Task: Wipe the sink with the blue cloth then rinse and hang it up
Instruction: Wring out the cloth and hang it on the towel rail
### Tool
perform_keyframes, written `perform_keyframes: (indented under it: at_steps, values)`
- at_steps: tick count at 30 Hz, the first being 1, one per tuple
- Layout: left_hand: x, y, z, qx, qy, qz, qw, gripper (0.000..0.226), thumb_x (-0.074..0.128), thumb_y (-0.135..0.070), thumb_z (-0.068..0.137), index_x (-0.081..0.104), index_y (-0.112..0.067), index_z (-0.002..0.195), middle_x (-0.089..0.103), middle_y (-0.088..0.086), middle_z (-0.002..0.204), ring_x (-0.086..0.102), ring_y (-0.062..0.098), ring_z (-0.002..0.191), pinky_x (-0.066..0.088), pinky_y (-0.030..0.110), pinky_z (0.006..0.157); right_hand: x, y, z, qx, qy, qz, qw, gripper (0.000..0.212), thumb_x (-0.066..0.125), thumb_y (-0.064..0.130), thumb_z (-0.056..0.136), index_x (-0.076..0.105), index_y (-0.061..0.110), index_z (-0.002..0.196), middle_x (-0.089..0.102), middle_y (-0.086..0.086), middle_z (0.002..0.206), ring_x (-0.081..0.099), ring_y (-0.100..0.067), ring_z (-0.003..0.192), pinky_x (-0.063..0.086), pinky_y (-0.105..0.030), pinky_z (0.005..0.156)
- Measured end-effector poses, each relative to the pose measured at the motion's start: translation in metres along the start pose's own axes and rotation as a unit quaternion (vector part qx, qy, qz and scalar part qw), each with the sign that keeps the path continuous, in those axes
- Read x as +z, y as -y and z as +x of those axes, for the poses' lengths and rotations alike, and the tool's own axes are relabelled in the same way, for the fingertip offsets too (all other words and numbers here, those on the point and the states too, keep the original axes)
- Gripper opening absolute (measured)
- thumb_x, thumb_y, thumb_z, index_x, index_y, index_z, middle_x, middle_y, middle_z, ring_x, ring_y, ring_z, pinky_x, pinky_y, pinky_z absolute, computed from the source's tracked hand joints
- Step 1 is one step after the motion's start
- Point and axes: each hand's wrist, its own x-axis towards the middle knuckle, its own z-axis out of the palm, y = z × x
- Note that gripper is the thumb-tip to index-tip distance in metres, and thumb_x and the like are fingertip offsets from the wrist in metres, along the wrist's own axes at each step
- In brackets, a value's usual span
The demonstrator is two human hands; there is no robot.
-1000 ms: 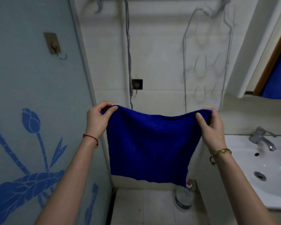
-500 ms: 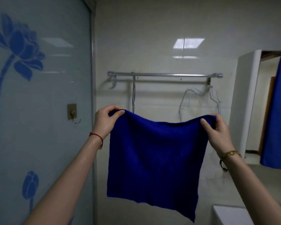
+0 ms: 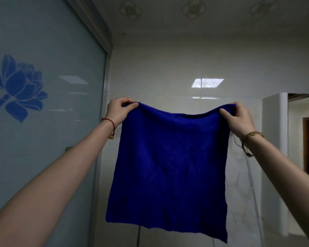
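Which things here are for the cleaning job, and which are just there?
For the job: blue cloth, left hand, right hand.

Just there: flower picture on the glass door, wire rack behind the cloth.

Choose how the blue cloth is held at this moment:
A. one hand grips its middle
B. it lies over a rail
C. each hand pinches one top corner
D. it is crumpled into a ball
C: the left hand and right hand each pinch a top corner of the blue cloth, which hangs spread flat.
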Motion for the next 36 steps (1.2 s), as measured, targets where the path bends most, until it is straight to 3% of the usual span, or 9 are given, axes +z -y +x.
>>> perform_keyframes:
  at_steps: [9, 19, 26, 30, 36]
  values:
    - [0.027, 0.006, 0.1, 0.024, -0.022, -0.008, 0.999, 0.036, 0.071, -0.032, 0.088, 0.069, -0.009, 0.115, 0.067, 0.005, 0.113, 0.058, 0.018, 0.108, 0.048, 0.032, 0.097, 0.029, -0.003, 0.105, -0.042, -0.046, -0.061, 0.996, 0.033, 0.059, 0.027, 0.091, 0.056, 0.002, 0.114, 0.061, -0.02, 0.116, 0.057, -0.036, 0.107, 0.046, -0.046, 0.094]
    - [0.068, 0.001, 0.284, 0.078, -0.059, -0.039, 0.994, 0.039, 0.073, -0.032, 0.087, 0.068, -0.009, 0.118, 0.064, 0.003, 0.113, 0.056, 0.016, 0.104, 0.047, 0.029, 0.096, 0.078, 0.008, 0.277, -0.056, -0.097, 0.023, 0.993, 0.039, 0.059, 0.026, 0.093, 0.051, 0.002, 0.122, 0.058, -0.018, 0.123, 0.056, -0.034, 0.112, 0.045, -0.051, 0.099]
    - [0.093, -0.005, 0.401, 0.119, -0.059, -0.053, 0.99, 0.041, 0.073, -0.033, 0.086, 0.068, -0.01, 0.119, 0.066, 0.003, 0.122, 0.057, 0.013, 0.106, 0.046, 0.023, 0.096, 0.101, 0.023, 0.385, -0.071, -0.141, 0.031, 0.987, 0.039, 0.056, 0.023, 0.096, 0.05, 0.0, 0.127, 0.057, -0.016, 0.128, 0.054, -0.033, 0.117, 0.044, -0.044, 0.1]
    - [0.107, -0.002, 0.433, 0.136, -0.066, -0.077, 0.985, 0.039, 0.074, -0.032, 0.086, 0.068, -0.011, 0.118, 0.066, 0.001, 0.118, 0.058, 0.01, 0.102, 0.045, 0.017, 0.091, 0.104, 0.019, 0.419, -0.076, -0.154, 0.029, 0.985, 0.044, 0.056, 0.026, 0.096, 0.048, 0.003, 0.132, 0.055, -0.014, 0.132, 0.053, -0.031, 0.12, 0.043, -0.042, 0.103]
    - [0.123, 0.018, 0.441, 0.123, -0.03, -0.094, 0.988, 0.043, 0.076, -0.033, 0.084, 0.067, -0.011, 0.121, 0.066, 0.001, 0.121, 0.059, 0.013, 0.108, 0.046, 0.021, 0.099, 0.109, -0.002, 0.422, -0.063, -0.153, 0.002, 0.986, 0.043, 0.056, 0.028, 0.095, 0.049, 0.005, 0.13, 0.057, -0.013, 0.129, 0.055, -0.03, 0.116, 0.045, -0.043, 0.101]
